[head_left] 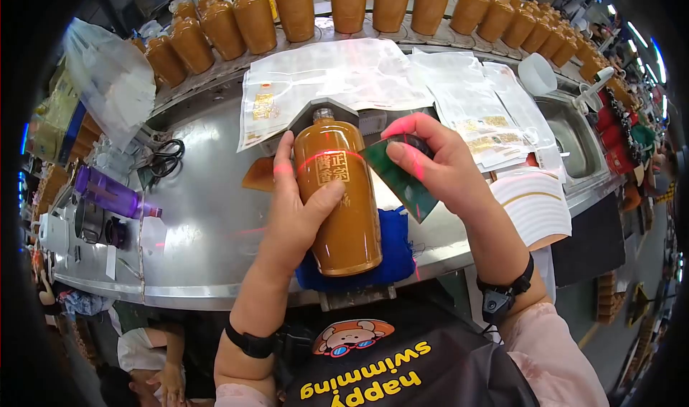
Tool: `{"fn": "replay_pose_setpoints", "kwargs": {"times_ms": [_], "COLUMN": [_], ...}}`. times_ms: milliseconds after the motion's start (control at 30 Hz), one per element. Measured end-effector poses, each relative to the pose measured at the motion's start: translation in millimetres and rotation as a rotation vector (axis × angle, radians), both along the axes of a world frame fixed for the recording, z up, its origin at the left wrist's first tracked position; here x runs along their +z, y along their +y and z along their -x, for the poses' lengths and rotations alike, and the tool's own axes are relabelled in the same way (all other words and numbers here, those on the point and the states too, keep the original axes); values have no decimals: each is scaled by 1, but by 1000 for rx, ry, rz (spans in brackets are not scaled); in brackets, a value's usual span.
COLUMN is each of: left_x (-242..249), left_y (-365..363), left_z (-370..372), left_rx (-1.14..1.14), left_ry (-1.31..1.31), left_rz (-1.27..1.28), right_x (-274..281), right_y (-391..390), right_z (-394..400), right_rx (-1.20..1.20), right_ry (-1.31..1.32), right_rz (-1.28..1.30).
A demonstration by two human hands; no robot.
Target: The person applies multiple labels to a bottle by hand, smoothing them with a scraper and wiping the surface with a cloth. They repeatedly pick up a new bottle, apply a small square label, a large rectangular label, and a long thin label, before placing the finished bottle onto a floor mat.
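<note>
A glossy brown bottle (349, 231) with gold characters lies tilted in front of me, its glass neck toward the far side. My left hand (298, 202) grips its left side, thumb across the front near the gold print. Between the thumb and fingers of my right hand (448, 166) is a green scraper (400, 181), its edge close to the bottle's right shoulder. Under the bottle's base is a blue cloth (396, 242). A dark grey angled holder (343, 108) frames the neck. Red light lines cross the bottle and both hands.
Printed transfer sheets (344, 69) are spread behind the bottle, with another stack (477, 113) to the right. Many brown bottles (348, 5) line the conveyor. Curved white strips (535, 202), a sink (567, 134) and a purple flask (108, 192) flank the work area. A person (147, 349) sits lower left.
</note>
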State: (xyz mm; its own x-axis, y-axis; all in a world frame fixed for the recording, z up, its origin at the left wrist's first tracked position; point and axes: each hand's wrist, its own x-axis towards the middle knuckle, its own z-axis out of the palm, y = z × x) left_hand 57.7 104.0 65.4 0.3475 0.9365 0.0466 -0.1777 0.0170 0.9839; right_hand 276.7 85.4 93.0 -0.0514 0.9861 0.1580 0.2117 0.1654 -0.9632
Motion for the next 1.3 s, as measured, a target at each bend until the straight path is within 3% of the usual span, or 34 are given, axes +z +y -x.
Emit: {"fn": "replay_pose_setpoints", "kwargs": {"times_ms": [133,433,533,633,733,867,933,1033,1133,1167,1300], "left_x": [4,2,6,9,7,10,10,12,43,43,61], "left_y": [8,16,13,12,16,18,19,23,30,38,35], "left_z": [-1,-2,-6,-5,-3,-9,-6,2,4,-1,-10], "left_rx": [-35,17,5,-18,16,39,53,57,-105,24,-7], "left_ry": [-226,-105,-144,-158,-44,39,91,148,483,624,792], "left_rz": [136,9,7,23,-28,-90,-115,-225,-350,-858,-1088], "right_x": [4,18,16,20,19,16,19,21,18,16,16], "right_y": [10,22,23,24,24,23,22,19,16,15,14], "right_z": [0,1,5,0,-3,3,-1,-11,-11,-10,-11], "right_rx": [-10,142,190,164,169,191,155,130,90,84,90], "right_ry": [0,15,-108,22,-24,-60,-51,-31,-92,-67,-40], "right_rz": [116,156,-70,57,101,-48,18,119,122,94,124]}}
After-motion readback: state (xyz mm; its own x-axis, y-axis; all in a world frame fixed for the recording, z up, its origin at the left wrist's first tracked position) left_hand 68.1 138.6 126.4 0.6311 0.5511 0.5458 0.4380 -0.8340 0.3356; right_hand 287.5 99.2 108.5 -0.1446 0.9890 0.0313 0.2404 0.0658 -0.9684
